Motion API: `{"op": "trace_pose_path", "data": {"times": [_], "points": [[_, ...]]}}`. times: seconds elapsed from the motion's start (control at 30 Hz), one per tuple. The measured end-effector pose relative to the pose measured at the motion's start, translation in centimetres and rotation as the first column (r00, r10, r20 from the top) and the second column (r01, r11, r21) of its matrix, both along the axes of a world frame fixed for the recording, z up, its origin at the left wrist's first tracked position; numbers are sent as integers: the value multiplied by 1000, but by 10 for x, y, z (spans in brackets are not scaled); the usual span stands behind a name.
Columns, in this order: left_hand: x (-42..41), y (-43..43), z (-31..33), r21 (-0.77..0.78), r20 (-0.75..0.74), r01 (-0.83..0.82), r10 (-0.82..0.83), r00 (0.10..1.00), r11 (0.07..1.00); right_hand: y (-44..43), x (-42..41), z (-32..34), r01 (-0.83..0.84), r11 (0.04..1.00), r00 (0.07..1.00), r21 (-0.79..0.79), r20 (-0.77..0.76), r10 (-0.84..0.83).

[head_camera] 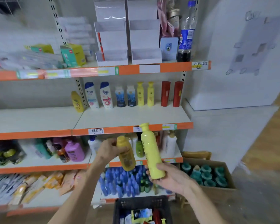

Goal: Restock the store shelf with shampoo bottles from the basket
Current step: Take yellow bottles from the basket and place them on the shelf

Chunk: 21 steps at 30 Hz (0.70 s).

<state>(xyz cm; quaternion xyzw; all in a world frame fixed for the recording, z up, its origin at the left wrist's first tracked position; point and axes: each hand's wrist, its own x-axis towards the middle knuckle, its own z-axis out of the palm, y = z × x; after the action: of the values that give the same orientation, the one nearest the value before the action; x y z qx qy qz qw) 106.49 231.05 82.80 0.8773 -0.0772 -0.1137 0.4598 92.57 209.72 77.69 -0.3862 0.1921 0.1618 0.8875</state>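
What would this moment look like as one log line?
left grip: holds dark yellow bottle | right grip: holds pale yellow bottle | both before shelf | basket below: not empty

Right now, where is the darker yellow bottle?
Head view, centre: the darker yellow bottle is gripped near its cap by the left hand, just left of the pale yellow bottle in the right hand, above the black basket.

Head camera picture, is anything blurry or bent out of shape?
Head view: packets at lower left smear into blur; the middle shelf's shampoo row looks fairly sharp; orange shelf strips bow from the wide-angle lens; light is soft.
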Motion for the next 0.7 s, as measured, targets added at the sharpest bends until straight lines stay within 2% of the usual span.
{"op": "trace_pose_path", "data": {"times": [0.1, 0.2, 0.33, 0.4, 0.57, 0.7], "points": [[2, -9, 11, -74, 12, -18, 19, 1000, 997, 4, 18, 14, -22, 995, 997, -94, 77, 29], [7, -13, 14, -113, -11, -24, 23, 1000, 993, 11, 34, 11, 46, 970, 996, -241, 80, -28], [24, -23, 15, -155, -12, -8, 6, 1000, 988, 0, 51, 4, 95, 845, 990, -526, 137, -26], [39, -31, 14, -178, -13, 9, -12, 1000, 984, -10, 66, 1, 112, 782, 987, -613, 160, -16], [95, -54, 5, -234, -44, 22, -33, 999, 972, -31, 117, 1, 232, 696, 971, -679, 202, -127], [144, -70, -5, -252, -51, 45, -60, 997, 967, -46, 155, -3, 273, 676, 962, -685, 210, -177]]}}
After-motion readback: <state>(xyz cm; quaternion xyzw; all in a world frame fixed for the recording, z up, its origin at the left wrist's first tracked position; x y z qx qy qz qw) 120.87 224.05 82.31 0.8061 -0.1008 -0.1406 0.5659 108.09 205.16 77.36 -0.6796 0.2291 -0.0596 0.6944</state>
